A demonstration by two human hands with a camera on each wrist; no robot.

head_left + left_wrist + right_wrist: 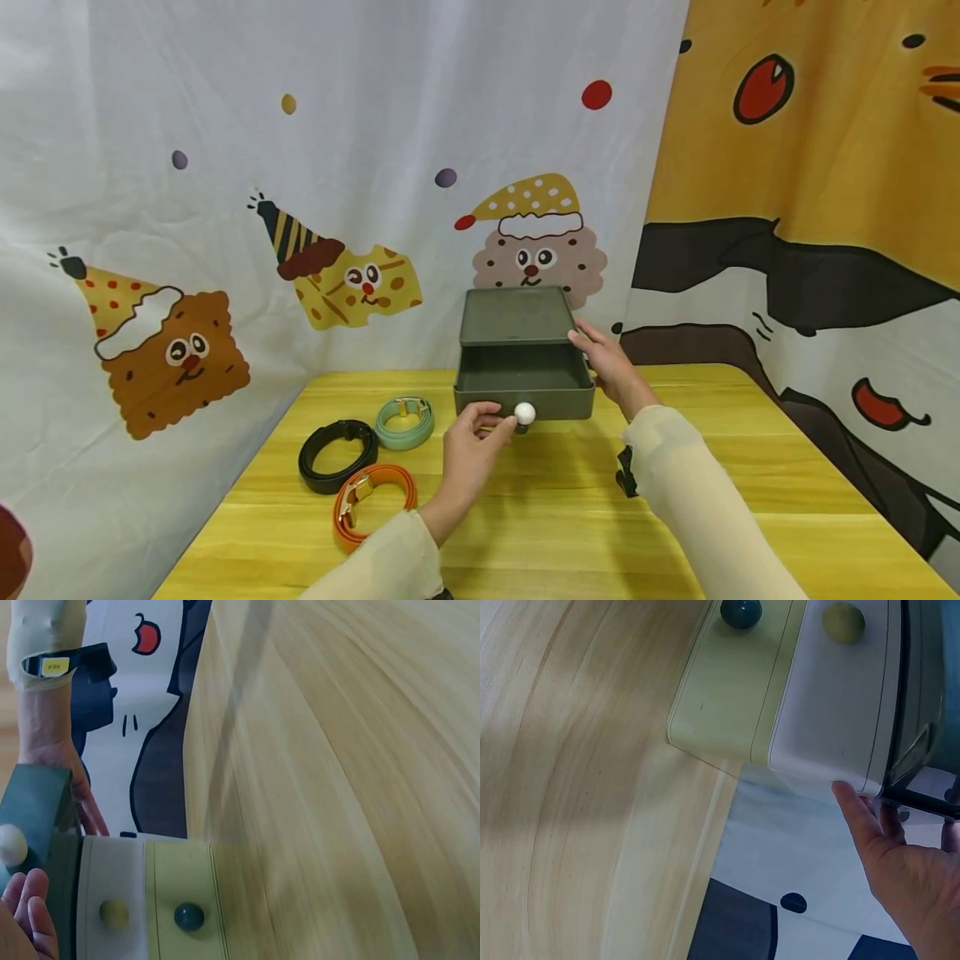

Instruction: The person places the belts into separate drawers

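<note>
A small desktop drawer chest [517,315] stands at the back of the table, its dark green top drawer [562,406] pulled out. The inside of that drawer shows bare. My left hand [471,450] is at the drawer front, thumb and fingers loosely bent right beside the white knob [524,413]. In the left wrist view those fingers lie just below the knob, not round it. With fairly straight fingers, my right hand [611,362] touches the chest's right side. Below are a white drawer [829,705] and a pale yellow drawer [724,690], both pushed in.
Left of the chest lie three coiled belts: a mint green belt [405,437], a black belt [322,483] and an orange belt [410,483] with a gold buckle. A cartoon-printed curtain [360,125] hangs behind the wooden table [585,533].
</note>
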